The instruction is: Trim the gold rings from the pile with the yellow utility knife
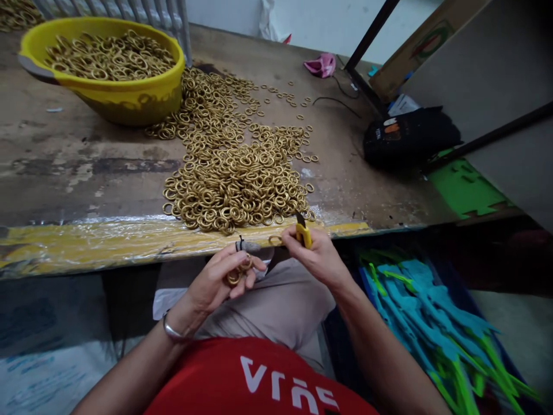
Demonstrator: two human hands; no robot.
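A: Where are the gold rings (237, 187)?

B: Most lie heaped near the front edge of the table (341, 178). A few sit in the left hand (228, 272), its fingers curled loosely around them.

A: And the right hand (317, 256)?

B: Closed on a yellow cutter (304, 236), blade upward, with a single ring (275, 238) at the fingertips.

A: What's that grey thing?

B: A finger cover (249, 246) on the left hand, tied with black cord.

A: Farther out?

B: A yellow basin (125, 102) of rings behind, left; a pink cloth (320, 65) and black bag (410, 138) rightward; blue and green pieces (425, 314) below, right.
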